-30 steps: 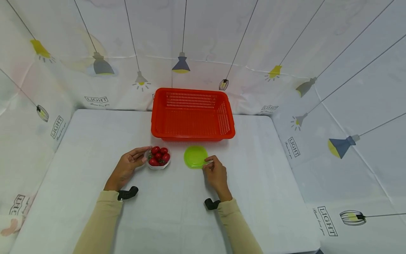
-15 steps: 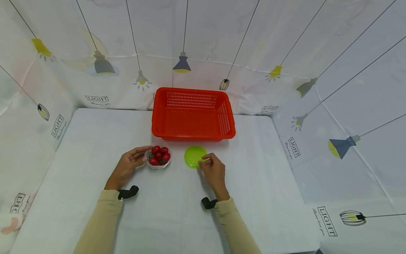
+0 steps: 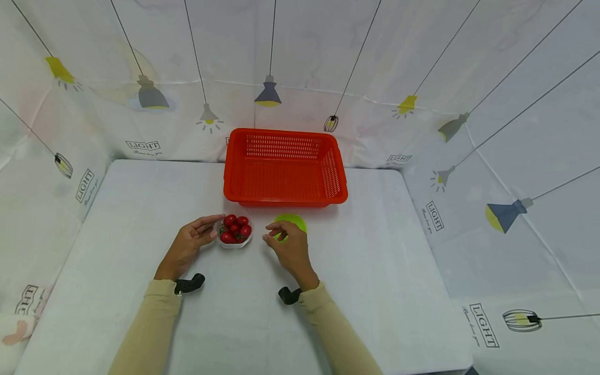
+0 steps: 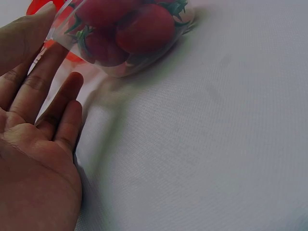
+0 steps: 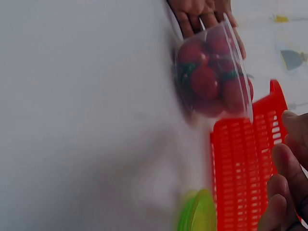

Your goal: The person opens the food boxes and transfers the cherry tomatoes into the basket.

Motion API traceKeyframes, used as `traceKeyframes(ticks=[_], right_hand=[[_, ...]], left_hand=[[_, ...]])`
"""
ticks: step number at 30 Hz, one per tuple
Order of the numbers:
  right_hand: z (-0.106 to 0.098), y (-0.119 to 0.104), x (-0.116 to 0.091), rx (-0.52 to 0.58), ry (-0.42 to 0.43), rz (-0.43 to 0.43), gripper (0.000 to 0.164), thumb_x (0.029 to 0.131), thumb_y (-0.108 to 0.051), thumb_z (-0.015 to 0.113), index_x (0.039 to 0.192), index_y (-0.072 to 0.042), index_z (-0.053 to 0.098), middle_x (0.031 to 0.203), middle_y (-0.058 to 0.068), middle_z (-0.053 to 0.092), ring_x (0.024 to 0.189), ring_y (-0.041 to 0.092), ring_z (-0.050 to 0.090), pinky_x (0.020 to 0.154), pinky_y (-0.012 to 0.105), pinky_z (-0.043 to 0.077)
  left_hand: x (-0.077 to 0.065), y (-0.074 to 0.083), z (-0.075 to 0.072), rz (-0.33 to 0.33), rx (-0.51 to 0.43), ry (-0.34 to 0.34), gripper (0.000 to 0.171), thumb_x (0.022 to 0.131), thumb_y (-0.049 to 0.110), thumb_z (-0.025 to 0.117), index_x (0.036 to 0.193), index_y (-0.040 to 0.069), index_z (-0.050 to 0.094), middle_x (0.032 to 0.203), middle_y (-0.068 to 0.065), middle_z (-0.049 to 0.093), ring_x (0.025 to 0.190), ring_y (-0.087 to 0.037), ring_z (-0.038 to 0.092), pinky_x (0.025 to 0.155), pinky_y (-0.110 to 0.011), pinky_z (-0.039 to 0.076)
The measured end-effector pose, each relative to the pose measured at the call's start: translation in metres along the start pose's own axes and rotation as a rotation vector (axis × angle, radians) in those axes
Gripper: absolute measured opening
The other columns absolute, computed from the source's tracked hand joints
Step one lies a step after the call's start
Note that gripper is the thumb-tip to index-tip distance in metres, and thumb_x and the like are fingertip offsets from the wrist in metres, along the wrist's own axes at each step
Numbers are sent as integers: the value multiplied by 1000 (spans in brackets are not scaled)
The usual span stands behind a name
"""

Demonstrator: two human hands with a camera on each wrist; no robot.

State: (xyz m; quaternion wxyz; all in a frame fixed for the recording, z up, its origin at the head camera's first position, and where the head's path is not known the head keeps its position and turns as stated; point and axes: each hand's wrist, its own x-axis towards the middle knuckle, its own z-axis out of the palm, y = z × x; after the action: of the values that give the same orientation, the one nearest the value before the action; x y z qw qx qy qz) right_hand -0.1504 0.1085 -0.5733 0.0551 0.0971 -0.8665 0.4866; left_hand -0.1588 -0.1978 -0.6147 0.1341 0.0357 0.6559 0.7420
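No tomatoes (image 3: 234, 229) sit in the tabletop's (image 3: 234, 323) far-edge basket (image 3: 286, 202) — seemingly early work, left grip (image 3: 189, 241) pinching their tub (image 3: 236, 246), right grip (image 3: 292, 251) half-open, holding nothing.

red slotted basket (image 3: 286, 201) sits upright at the far edge of the white worktop (image 3: 398, 260), rounded far corners. white wall sheeting (image 3: 319, 41), creased, runs along back and both sides. prints on it: hanging lamps (image 3: 268, 96) in blue, grey and yellow on thin dark cords, boxed "light" labels (image 3: 142, 146) with script underneath, pinkish patch (image 3: 16, 335) low left.
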Motion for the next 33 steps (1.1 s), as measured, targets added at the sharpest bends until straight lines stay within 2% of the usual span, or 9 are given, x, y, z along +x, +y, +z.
traceKeyframes(ticks=[3, 9, 15, 20, 33], right_hand=[[8, -9, 3, 0, -27, -33, 20, 92, -20, 85, 111, -18, 79, 97, -1, 76, 91, 26, 69, 77, 27, 57], [21, -21, 8, -24, -42, -76, 20, 90, -18, 87, 109, -16, 81, 99, -1, 78, 88, 22, 67, 75, 24, 54], [32, -29, 13, -53, -52, -76, 19, 89, -19, 89, 107, -16, 83, 99, -2, 80, 89, 21, 67, 75, 22, 54], [39, -31, 15, -84, -53, -70, 17, 88, -16, 89, 103, -16, 84, 96, -2, 80, 87, 22, 67, 73, 22, 53], [50, -31, 19, -187, -50, -60, 13, 88, -18, 89, 100, -20, 84, 91, -4, 78, 78, 13, 60, 69, 19, 48]], left_hand=[[0, 0, -1, 0, 6, 8, 53, 105, 11, 68, 155, 6, 52, 163, -12, 52, 157, -24, 40, 113, -10, 43], [-1, -1, -2, -5, 6, 4, 55, 105, 12, 68, 156, 5, 51, 164, -13, 50, 156, -22, 40, 114, -10, 42], [1, -1, -2, -3, 0, 9, 54, 103, 11, 70, 154, 5, 53, 163, -11, 53, 156, -20, 41, 114, -10, 42], [1, -1, -2, 2, 18, -3, 55, 104, 12, 69, 155, 4, 52, 163, -11, 52, 158, -24, 38, 114, -9, 41], [3, -2, -2, -7, -2, 12, 53, 104, 10, 69, 154, 7, 53, 161, -9, 54, 156, -24, 41, 113, -10, 43]])
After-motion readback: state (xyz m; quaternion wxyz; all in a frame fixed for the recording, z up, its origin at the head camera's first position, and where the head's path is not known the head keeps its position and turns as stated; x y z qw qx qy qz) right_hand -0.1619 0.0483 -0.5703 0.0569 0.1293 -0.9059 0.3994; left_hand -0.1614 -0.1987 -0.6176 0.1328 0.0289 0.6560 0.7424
